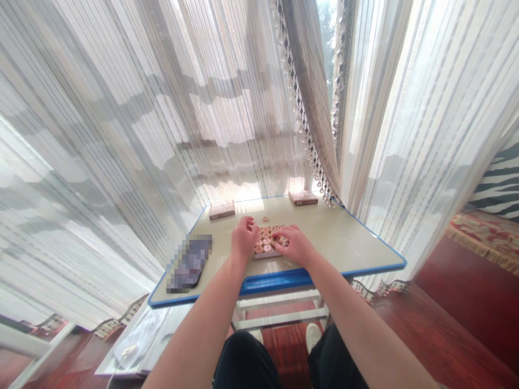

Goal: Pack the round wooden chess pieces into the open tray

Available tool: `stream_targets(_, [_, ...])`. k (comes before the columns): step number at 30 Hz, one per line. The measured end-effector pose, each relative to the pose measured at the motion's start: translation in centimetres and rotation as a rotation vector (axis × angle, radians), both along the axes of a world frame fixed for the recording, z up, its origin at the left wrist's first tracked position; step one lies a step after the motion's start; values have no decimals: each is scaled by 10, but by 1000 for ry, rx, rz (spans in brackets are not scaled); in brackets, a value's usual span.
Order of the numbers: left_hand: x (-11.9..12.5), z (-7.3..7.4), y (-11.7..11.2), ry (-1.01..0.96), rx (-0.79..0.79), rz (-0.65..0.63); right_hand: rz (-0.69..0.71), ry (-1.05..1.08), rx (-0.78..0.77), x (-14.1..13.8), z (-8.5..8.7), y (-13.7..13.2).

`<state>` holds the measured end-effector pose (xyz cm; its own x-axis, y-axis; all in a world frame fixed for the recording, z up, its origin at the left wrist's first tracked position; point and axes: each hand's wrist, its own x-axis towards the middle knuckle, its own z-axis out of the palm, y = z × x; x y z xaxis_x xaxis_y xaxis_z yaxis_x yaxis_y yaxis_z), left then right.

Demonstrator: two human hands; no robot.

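A shallow box (269,255) filled with rows of round wooden chess pieces (266,242) lies near the front of the table. My left hand (244,237) is beside the box's left edge, its fingers loosely bent and apart, with nothing visible in them. Over the right part of the box reaches my right hand (297,245). Its thumb and forefinger are spread apart, close to or touching the pieces; the other fingers cover some of the rows. One loose chess piece (265,219) sits on the tabletop just behind the box.
Two flat closed boxes, a left one (221,209) and a right one (303,198), rest at the back of the blue-edged table (348,237). A dark, pixelated flat object (190,265) lies at left. Curtains (243,108) hang behind; a red-covered piece of furniture (466,292) stands right.
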<state>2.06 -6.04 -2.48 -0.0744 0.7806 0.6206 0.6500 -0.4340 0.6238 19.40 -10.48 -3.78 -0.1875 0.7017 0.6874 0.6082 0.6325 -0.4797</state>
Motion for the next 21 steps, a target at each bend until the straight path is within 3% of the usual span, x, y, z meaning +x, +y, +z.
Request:
stream_targets(3, [-6, -2, 5, 62, -74, 145, 40, -63, -6, 2, -2, -3])
stream_targets(6, [-12, -4, 10, 4, -202, 242, 86, -110, -8, 4, -3, -3])
stream_targets(9, [-16, -4, 14, -84, -230, 247, 106, -119, -17, 5, -3, -2])
stream_targets(21, [-16, -3, 14, -84, -258, 235, 84, -116, -76, 9, -2, -5])
